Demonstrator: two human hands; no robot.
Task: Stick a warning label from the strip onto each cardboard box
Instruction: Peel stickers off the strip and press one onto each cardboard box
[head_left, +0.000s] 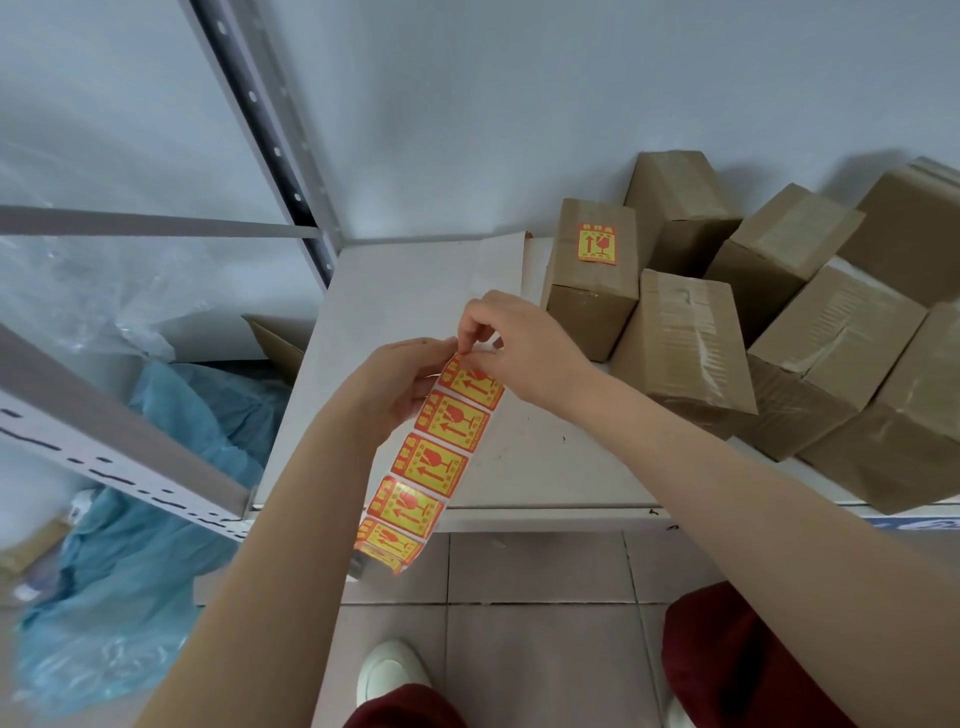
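Close before the person, a long paper strip of red and yellow warning labels (441, 457) hangs toward 7 o'clock. The left hand (400, 384) has its grip curled around the upper part. The right hand (519, 343) pinches the top label's corner. Farther, toward 2 o'clock, brown cardboard boxes (685, 343) stand on the white surface (545, 457). One far box (592, 301) already carries a label.

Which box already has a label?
The leftmost box: a red-and-yellow label sits on its upper face. The other boxes show only tape.
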